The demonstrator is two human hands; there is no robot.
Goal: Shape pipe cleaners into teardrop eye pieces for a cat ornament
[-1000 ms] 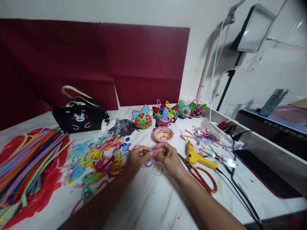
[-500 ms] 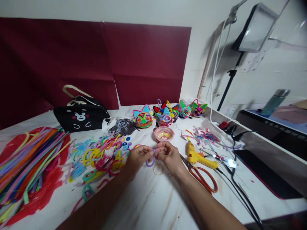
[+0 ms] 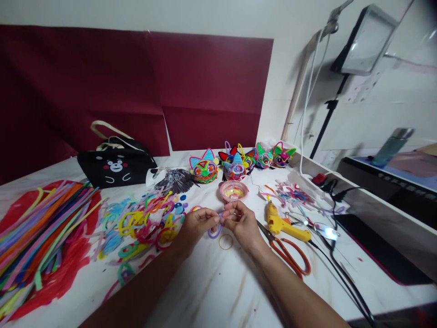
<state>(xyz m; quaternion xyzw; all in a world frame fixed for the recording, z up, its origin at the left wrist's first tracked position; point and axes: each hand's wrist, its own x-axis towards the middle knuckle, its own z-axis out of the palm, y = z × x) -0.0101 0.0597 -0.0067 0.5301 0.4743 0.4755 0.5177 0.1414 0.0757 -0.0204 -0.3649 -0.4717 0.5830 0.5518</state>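
My left hand [image 3: 197, 225] and my right hand [image 3: 240, 220] meet at the middle of the white table, fingers pinched together on a purple pipe cleaner loop [image 3: 214, 232] that hangs between them. A small yellow ring [image 3: 225, 242] lies flat on the table just below my right hand. A pink woven bowl [image 3: 233, 191] sits just beyond my fingers. Bent pipe cleaner shapes in many colours [image 3: 143, 221] are spread out left of my left hand.
Straight pipe cleaners [image 3: 37, 230] lie on red plastic at the left. Orange-handled scissors [image 3: 288, 257], a yellow glue gun [image 3: 282, 223] and glasses [image 3: 316, 226] lie at the right, with black cables [image 3: 341, 278]. Colourful cat-face figures [image 3: 239, 163] and a black bear bag [image 3: 114, 166] stand behind.
Both hands stay pinched on the purple loop in nearly the same spot; the fingers shift slightly. The view has drifted a little.
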